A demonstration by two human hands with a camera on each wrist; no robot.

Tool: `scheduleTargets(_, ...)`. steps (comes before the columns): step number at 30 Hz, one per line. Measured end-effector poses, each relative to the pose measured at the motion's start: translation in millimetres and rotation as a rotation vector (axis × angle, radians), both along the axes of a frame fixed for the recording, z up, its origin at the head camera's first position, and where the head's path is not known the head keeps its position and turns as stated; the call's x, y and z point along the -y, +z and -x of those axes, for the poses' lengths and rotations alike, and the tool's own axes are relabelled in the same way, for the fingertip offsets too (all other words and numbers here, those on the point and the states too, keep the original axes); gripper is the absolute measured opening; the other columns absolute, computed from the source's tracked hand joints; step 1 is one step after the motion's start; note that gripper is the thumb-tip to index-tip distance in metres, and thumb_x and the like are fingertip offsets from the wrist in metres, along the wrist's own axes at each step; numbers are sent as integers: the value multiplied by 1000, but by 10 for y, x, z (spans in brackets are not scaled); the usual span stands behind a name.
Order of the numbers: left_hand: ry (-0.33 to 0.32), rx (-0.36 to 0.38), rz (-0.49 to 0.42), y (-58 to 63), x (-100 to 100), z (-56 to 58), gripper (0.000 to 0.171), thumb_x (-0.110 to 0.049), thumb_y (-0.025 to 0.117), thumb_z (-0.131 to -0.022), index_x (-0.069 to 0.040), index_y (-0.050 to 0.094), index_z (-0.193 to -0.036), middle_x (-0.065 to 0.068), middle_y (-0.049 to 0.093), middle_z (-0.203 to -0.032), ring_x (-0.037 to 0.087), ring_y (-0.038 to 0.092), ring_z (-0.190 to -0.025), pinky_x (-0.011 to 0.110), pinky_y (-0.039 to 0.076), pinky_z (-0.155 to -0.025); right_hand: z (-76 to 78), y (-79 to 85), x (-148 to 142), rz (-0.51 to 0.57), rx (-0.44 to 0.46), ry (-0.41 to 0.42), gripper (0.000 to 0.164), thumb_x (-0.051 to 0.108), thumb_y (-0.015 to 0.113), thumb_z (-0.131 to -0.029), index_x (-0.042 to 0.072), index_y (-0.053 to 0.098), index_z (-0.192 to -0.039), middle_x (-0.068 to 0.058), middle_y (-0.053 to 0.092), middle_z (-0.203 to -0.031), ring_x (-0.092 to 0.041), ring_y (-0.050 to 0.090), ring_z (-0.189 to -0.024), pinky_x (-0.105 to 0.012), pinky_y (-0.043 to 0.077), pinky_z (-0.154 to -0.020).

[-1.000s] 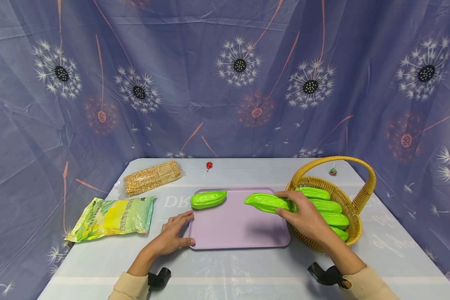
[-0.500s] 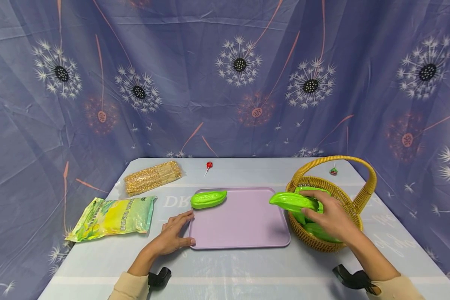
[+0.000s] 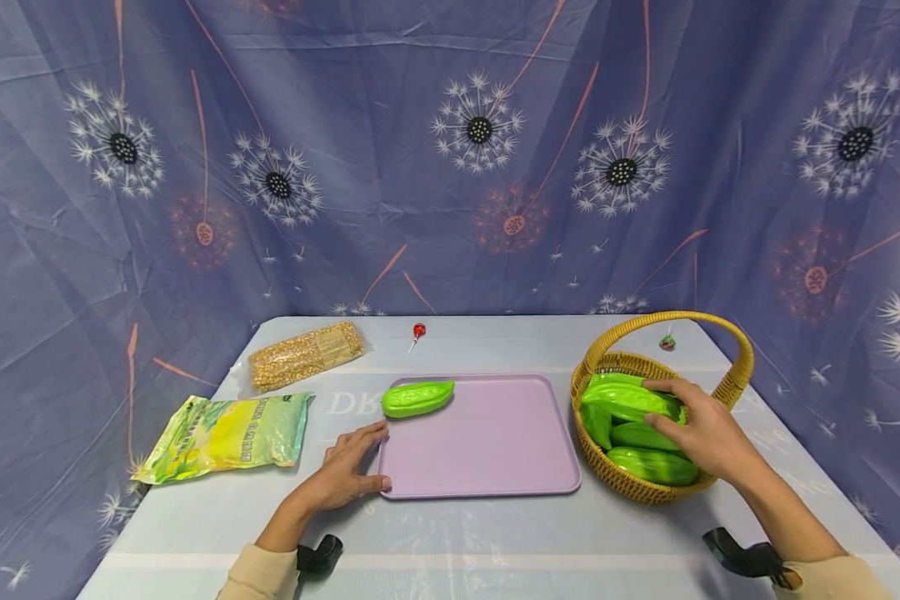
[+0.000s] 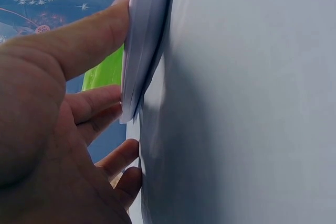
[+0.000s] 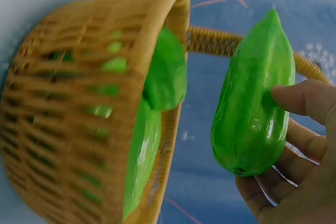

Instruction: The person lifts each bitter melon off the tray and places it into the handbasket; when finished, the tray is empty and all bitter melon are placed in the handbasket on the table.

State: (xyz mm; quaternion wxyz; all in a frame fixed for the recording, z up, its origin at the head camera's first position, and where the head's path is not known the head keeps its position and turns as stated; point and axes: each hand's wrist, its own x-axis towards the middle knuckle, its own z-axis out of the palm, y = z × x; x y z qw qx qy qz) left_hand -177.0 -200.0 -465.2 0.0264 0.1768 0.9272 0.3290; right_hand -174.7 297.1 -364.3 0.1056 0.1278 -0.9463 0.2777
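My right hand [image 3: 701, 425] holds a glossy green ribbed fruit [image 5: 254, 103] with a pointed tip, thumb on one side and fingers behind it. In the head view this fruit lies over other green fruits [image 3: 652, 467] within the wicker basket [image 3: 615, 483]; in the right wrist view it is apart from the rim. My left hand [image 3: 351, 471] rests at the left edge of the lilac tray [image 3: 480, 442], thumb and fingers extended and touching its rim [image 4: 137, 61]. Another green ribbed fruit [image 3: 417, 399] lies on the tray's far left corner.
A yellow-green printed bag [image 3: 240, 437] and a clear pack of golden kernels [image 3: 305, 354] lie at the left. A red lollipop [image 3: 418, 331] and a small green-red sweet [image 3: 667, 342] are at the back. The basket's tall handle [image 3: 667, 317] arches over it.
My right hand has moved right with the green ribbed fruit, from above the tray to over the basket, and lowered it among the others. The left hand has not moved.
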Motion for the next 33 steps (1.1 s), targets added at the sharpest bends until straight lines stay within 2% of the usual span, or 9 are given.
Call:
scheduleTargets(5, 7, 8, 1, -3, -3, 4, 76, -37, 76, -75, -9, 45, -139, 6, 37, -150, 33, 33, -131, 49, 26, -94, 76, -53, -119, 1, -12, -14, 45, 23, 65, -89, 2, 52, -128, -28, 50, -129, -52, 42, -119, -63, 34, -87)
scheduleTargets(15, 9, 19, -5, 3, -7, -2, 75, -36, 76, -76, -8, 45, -139, 6, 37, -150, 33, 33, -131, 48, 26, -94, 327, -147, -237, -34, 4, -52, 45, 15, 62, -89, -3, 51, -129, -33, 48, -129, -53, 41, -119, -63, 34, -89)
scheduleTargets(25, 6, 23, -6, 12, -11, -5, 75, -35, 76, -76, -8, 45, -139, 7, 37, -150, 33, 33, -131, 49, 25, -94, 531, -114, -310, -80, 79, -75, 47, 12, 60, -88, 0, 48, -133, -34, 38, -139, -55, 33, -125, -66, 31, -94)
scheduleTargets(33, 3, 24, -4, 9, -10, -1, 75, -36, 76, -76, -8, 45, -139, 7, 37, -150, 32, 34, -131, 47, 26, -93, 655, -117, -322, -157, 155, -104, 49, 18, 59, -90, 1, 47, -134, -33, 38, -139, -56, 36, -122, -66, 31, -94)
